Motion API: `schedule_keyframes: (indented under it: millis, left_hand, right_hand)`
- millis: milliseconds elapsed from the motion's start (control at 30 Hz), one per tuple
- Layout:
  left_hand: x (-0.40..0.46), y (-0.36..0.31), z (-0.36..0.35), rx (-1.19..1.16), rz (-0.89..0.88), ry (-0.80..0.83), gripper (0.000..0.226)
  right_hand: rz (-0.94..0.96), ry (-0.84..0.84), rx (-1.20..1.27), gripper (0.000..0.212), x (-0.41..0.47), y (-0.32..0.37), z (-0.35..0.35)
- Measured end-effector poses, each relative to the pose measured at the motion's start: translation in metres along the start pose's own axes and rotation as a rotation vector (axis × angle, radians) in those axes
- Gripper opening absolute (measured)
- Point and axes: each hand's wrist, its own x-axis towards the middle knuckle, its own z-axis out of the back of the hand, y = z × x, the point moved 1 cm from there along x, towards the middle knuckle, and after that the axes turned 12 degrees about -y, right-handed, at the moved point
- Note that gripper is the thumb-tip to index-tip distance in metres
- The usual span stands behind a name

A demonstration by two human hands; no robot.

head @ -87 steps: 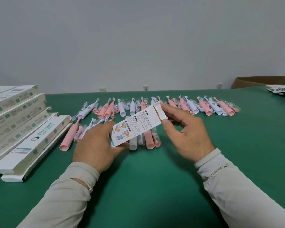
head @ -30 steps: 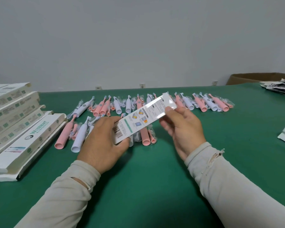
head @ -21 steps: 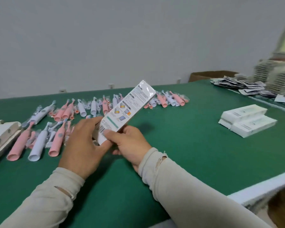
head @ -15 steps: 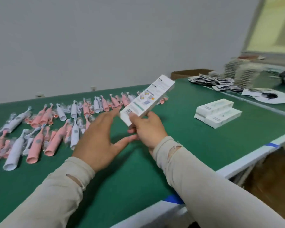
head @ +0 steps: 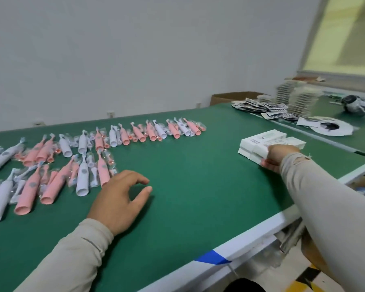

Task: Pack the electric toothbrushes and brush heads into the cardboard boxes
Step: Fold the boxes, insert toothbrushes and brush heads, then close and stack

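Several pink and white electric toothbrushes [head: 82,175] with bagged brush heads [head: 112,165] lie in rows across the left half of the green table [head: 198,197]. At the right, white cardboard boxes [head: 266,140] form a small stack. My right hand [head: 276,158] grips a packed white box [head: 259,153] at the near end of that stack, and the fingers partly hide it. My left hand [head: 122,197] hovers over the table by the nearest toothbrushes, fingers loosely curled, holding nothing.
Dark printed leaflets [head: 261,107] and a stack of flat packaging [head: 297,98] sit at the far right, beside a brown carton [head: 230,98]. A round white sheet [head: 329,127] lies beyond the boxes. The table's white front edge [head: 251,237] carries blue tape [head: 213,256].
My right hand carried the closed box away to the right and brought it down onto the stack of boxes. My left hand let go of it and sank toward the table. The view swung right.
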Motion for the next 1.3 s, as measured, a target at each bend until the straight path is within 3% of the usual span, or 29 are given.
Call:
schedule_keyframes:
  millis: [133,233,367,500,600,700,800,933,1100,1200,1300]
  left_hand:
    - [0.001,0.0,-0.004,-0.007,0.008,0.004,0.008]
    - [0.0,-0.001,-0.004,-0.026,0.016,0.003,0.007]
    - [0.0,-0.005,-0.004,-0.036,0.048,0.002,0.005]
    - [0.003,-0.011,0.003,0.072,0.1,0.035,0.011]
    - [0.003,-0.007,0.023,0.237,0.13,0.061,0.015]
    - [-0.004,0.005,0.057,0.38,0.175,0.025,0.02]
    - [-0.017,0.022,0.097,0.517,0.278,0.001,0.024]
    - [-0.035,0.043,0.153,0.74,0.365,-0.085,0.029]
    - [-0.041,0.06,0.23,1.011,0.498,-0.207,0.042]
    - [-0.043,0.072,0.252,1.307,0.645,-0.018,0.043]
    - [-0.048,0.079,0.248,1.434,0.693,0.143,0.034]
  right_hand:
    - [-0.075,-0.155,0.064,0.047,-0.014,0.004,-0.003]
    - [0.003,-0.261,-0.041,0.058,-0.033,0.002,-0.004]
    - [0.212,-0.421,-0.035,0.051,-0.078,0.0,-0.013]
    - [0.467,-0.007,0.113,0.023,-0.168,0.006,-0.087]
    - [0.523,0.349,0.074,0.012,-0.235,0.007,-0.149]
    - [0.546,0.549,0.053,0.006,-0.285,0.01,-0.197]
    - [0.63,0.608,0.043,0.004,-0.319,0.012,-0.227]
    - [0.926,0.544,0.015,0.009,-0.331,-0.002,-0.24]
    - [0.973,0.592,0.046,0.011,-0.322,-0.009,-0.241]
    - [0.932,0.612,0.061,0.009,-0.325,-0.011,-0.239]
    - [0.931,0.641,0.084,0.01,-0.33,-0.011,-0.238]
